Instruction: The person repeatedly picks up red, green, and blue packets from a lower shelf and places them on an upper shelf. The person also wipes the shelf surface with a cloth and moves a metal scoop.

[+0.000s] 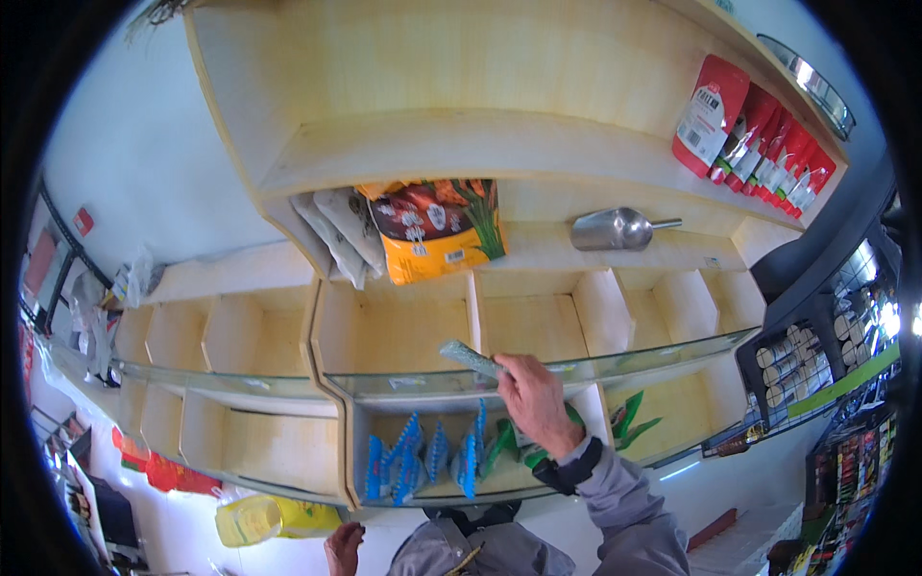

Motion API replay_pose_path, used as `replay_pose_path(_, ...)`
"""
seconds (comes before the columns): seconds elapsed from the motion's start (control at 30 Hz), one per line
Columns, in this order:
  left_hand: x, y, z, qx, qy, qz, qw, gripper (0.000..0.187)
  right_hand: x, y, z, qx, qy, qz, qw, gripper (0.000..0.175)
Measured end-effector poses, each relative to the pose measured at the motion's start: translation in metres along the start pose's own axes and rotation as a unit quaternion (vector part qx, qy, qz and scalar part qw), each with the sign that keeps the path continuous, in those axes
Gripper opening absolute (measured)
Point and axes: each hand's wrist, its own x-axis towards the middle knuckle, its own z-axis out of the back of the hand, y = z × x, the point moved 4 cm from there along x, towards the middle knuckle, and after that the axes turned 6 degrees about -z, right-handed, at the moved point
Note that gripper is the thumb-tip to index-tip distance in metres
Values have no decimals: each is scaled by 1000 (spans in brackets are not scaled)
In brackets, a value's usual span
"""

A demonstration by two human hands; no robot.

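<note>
My right hand [533, 396], with a dark band at the wrist, grips what looks like a folded grey-green cloth [468, 356]. It is held over the glass front edge [432, 383] of the wooden shelf unit, in front of the middle bins. Below it, blue packets [407, 461] and green packets [500, 446] stand in a lower bin, some partly hidden by my hand and arm. My left hand [344, 549] hangs low at the bottom edge, fingers curled, near a yellow plastic bag [306, 517]; whether it holds anything is unclear.
A metal scoop [616, 230] lies on the ledge, right of a large orange-and-brown food bag [439, 230] and whitish bags [338, 230]. Red pouches [709, 119] line the upper shelf. Wooden dividers [605, 309] rise between bins. Black wire racks [799, 360] stand at right.
</note>
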Motion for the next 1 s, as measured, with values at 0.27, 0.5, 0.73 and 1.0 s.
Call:
replay_pose_path(0.27,-25,-49,-96,56,104,-33,992,22,-139,-44,-21,92,244,-77,962,23)
replay_pose_path(0.5,-33,-109,-150,33,204,-123,971,33,-199,-57,-37,435,381,-345,739,24)
replay_pose_path(0.73,-33,-121,-175,-239,261,37,935,45,-202,-28,-36,484,426,-357,676,31)
replay_pose_path(1.0,-16,-117,-160,-232,266,22,935,34,-206,-15,-40,437,454,-361,687,28)
